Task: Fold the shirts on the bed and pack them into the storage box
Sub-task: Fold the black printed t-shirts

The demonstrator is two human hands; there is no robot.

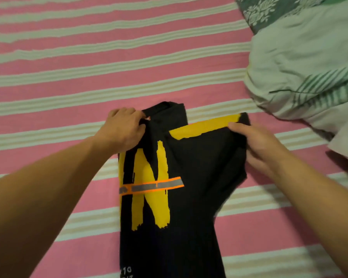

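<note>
So there's a black cotton shirt with big yellow brush-stroke lettering and an orange-and-grey reflective band [189, 177] lying lengthwise on the bed with the pink and cream striped sheet [68, 77], roughly in the middle-bottom of the view, collar end pointing away from the person. Its left side looks already folded in, so that edge runs straight. The left hand [123, 129] has its fingers curled round the fabric up at the collar, pinching it against the bed. The right hand [257, 145] grips the shirt's right edge near the shoulder, thumb on top just beside a yellow printed stripe, with that side lifted slightly and pulled across at an angle. Both bare forearms reach in from the bottom corners. Off to the upper right there's a pale green rumpled blanket with darker green stripes [309, 67], well apart from the shirt, and behind it a dark grey-green floral patterned cloth [265, 11]. Some small white print sits on the shirt's bottom hem, too small to read.
</note>
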